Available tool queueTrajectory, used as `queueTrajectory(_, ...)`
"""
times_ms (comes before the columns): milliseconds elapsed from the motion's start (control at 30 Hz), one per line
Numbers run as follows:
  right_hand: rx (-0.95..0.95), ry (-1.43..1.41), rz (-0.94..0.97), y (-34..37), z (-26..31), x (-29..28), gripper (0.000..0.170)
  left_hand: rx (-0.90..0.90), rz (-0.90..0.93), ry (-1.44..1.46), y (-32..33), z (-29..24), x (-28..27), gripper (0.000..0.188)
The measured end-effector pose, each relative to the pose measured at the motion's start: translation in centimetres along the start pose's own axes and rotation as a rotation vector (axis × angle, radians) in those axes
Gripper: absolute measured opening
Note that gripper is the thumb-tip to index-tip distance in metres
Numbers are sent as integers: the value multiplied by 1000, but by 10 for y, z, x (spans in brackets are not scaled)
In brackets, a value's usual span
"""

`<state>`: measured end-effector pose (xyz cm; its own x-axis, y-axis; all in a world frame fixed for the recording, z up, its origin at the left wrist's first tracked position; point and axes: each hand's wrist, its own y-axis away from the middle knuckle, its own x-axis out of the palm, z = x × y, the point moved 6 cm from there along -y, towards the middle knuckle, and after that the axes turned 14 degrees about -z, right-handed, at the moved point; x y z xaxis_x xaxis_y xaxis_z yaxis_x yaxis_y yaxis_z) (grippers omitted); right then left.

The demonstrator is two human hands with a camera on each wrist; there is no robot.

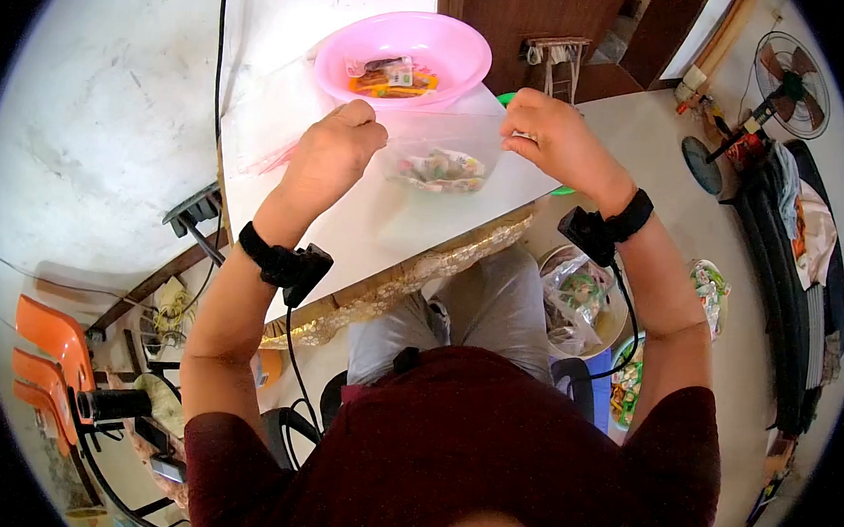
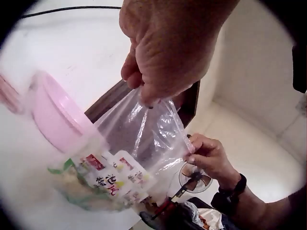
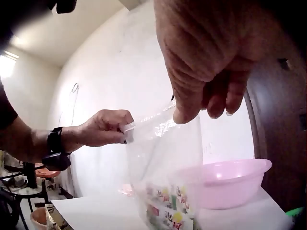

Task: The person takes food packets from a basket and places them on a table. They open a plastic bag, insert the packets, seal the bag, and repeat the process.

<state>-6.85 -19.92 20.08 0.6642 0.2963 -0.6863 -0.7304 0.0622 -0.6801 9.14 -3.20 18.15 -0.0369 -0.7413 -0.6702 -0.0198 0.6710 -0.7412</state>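
A clear plastic bag (image 1: pixel 448 136) hangs stretched between both hands, with several small printed packets (image 1: pixel 443 171) gathered in its bottom. My left hand (image 1: pixel 335 152) pinches one upper corner of the bag between thumb and fingers. At the opposite corner, my right hand (image 1: pixel 564 142) pinches the edge the same way. In the left wrist view the packets (image 2: pixel 112 179) show white wrappers with red and green print. The bag's top edge (image 3: pixel 151 117) runs taut from hand to hand in the right wrist view.
Behind the bag stands a pink basin (image 1: pixel 332 73) holding yellow and dark packets. Pinkish plastic bags (image 1: pixel 273 160) lie at the left of the white table (image 1: pixel 346 250). On the floor to the right, a bucket (image 1: pixel 617 321) contains plastic-wrapped goods. A fan (image 1: pixel 792 87) stands farther off.
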Motion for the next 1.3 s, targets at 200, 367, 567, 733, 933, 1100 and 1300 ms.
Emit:
queueTrajectory(200,119,-196,8,-4,-4,3,15,-30,-11,21,-1,-3,-17,9)
queueTrajectory(367,277,-293,49,-3,-1,6,14,-75,-1,18,0,-5,-28,10)
queueTrajectory(567,275,-317,39,1,4,12,12,-126,-43,108,5,-4,-33,9)
queueTrajectory(733,283,-347,27,2,9,14,11,-167,33,164,8,4,-33,10)
queueTrajectory(933,367,-439,33,8,2,17,10,-241,148,186,12,-1,-39,12)
queueTrajectory(1100,341,-443,19,12,-5,19,10,-299,205,238,19,5,-35,11)
queueTrajectory(1300,347,-428,-53,8,1,7,4,-248,80,440,16,-10,-47,7)
